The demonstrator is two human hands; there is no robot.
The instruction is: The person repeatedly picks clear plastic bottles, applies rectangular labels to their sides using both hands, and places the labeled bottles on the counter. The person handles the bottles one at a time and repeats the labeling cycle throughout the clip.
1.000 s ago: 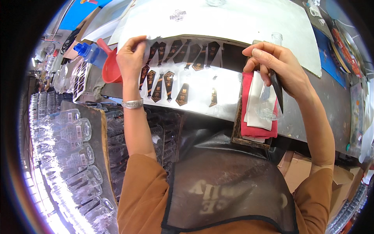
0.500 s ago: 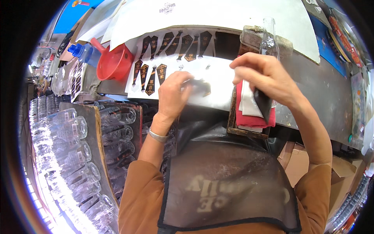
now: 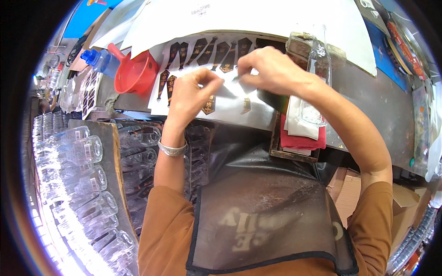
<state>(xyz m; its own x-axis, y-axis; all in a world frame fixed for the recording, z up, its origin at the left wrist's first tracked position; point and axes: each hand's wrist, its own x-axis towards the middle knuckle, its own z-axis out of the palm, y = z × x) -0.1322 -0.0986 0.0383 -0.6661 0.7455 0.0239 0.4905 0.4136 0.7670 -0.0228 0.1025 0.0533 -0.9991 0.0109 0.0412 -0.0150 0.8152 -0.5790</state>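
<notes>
My left hand (image 3: 191,94) is over the white label sheet (image 3: 161,106), thumb and forefinger pinched together; whatever is between them is too blurred to make out. Just below that hand shows a black label with orange print (image 3: 208,106); I cannot tell whether it lies on the sheet or hangs from the fingers. Facing it, my right hand (image 3: 269,69) is closed, its fingertips near the left ones, with a dark label (image 3: 271,98) hanging beneath the palm. A clear glass bottle (image 3: 318,94) stands upright to the right, partly behind my right wrist.
Folded white and red cloths (image 3: 301,141) lie in a wooden tray under the bottle, near a worn block (image 3: 338,56). A red dipper (image 3: 135,73) and a blue-capped bottle (image 3: 103,62) stand left. Crates of glass bottles (image 3: 92,184) fill the lower left.
My right hand has moved left, away from the bottle, carrying the dark label toward my left hand. My left hand has shifted slightly left and up.
</notes>
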